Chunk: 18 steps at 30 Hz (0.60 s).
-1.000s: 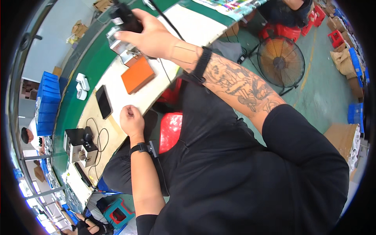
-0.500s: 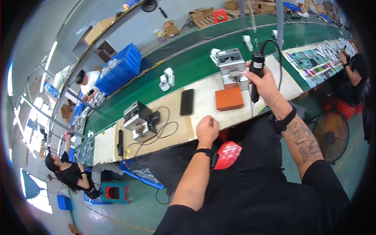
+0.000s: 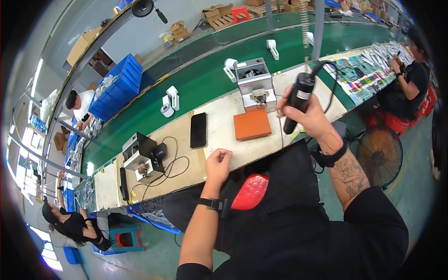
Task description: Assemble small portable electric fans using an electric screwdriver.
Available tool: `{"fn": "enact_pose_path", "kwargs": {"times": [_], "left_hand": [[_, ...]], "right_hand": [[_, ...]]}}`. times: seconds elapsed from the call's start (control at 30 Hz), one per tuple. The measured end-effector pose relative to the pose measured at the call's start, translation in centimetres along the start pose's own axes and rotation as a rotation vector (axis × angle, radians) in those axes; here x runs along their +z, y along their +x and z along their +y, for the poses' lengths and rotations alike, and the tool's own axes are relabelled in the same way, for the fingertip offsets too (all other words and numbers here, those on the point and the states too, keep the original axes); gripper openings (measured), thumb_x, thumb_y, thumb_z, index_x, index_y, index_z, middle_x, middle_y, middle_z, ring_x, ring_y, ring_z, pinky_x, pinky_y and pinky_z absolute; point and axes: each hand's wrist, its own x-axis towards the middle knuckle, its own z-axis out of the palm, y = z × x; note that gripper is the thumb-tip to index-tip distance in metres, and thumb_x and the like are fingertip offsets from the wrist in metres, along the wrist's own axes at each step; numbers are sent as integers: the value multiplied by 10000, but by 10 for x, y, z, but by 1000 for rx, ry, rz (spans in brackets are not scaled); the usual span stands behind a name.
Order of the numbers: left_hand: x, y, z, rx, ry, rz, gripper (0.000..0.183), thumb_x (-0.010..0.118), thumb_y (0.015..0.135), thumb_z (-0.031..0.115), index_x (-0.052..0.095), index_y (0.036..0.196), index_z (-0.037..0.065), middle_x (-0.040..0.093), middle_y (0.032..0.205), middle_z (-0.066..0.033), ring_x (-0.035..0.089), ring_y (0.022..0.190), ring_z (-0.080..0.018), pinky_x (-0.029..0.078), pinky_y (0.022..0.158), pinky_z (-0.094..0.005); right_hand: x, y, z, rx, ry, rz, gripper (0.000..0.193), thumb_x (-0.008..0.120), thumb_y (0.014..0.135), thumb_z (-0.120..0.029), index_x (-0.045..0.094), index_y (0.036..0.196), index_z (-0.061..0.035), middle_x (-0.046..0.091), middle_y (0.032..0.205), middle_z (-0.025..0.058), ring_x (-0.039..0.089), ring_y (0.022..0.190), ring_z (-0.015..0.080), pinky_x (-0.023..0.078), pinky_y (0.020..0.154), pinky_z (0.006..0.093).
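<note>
Gripping black corded tool (image 3: 301,91) in right hand (image 3: 317,120), raised over bench (image 3: 252,150) just right of orange box (image 3: 252,125), slanted lengthwise near-left to far-right, cord end far, well apart from curled, seemingly empty left hand (image 3: 218,164) left of box.

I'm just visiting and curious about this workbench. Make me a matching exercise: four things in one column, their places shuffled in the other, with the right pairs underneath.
Things
1. Black cylindrical device
2. Dark phone
3. Orange block
4. Fan

Places
A. Off the bench, at the picture's right
B. Lying between the two boxy machines
C. In the person's right hand
D. Just in front of one boxy machine, on its near side

Right pairs
1-C, 2-B, 3-D, 4-A
</note>
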Motion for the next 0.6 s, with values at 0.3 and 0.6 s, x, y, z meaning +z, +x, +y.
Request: {"fn": "enact_pose_path", "kwargs": {"times": [0.3, 0.6], "left_hand": [[-88, 202, 28, -218, 128, 150, 166, 705, 966, 152, 747, 1067, 28, 719, 891, 2, 643, 770, -97, 513, 693, -259], [-116, 416, -18, -100, 1337, 418, 443, 685, 947, 434, 746, 1211, 84, 772, 1175, -178, 711, 1103, -416, 553, 959, -523]], "right_hand": [[-82, 41, 12, -126, 18, 134, 887, 650, 877, -820, 536, 1182, 5, 568, 700, 21, 522, 581, 103, 400, 522, 241], [-189, 100, 48, -182, -118, 201, 852, 643, 911, -784, 463, 1205, -5, 504, 764, 4, 461, 641, 99, 349, 598, 234]]}}
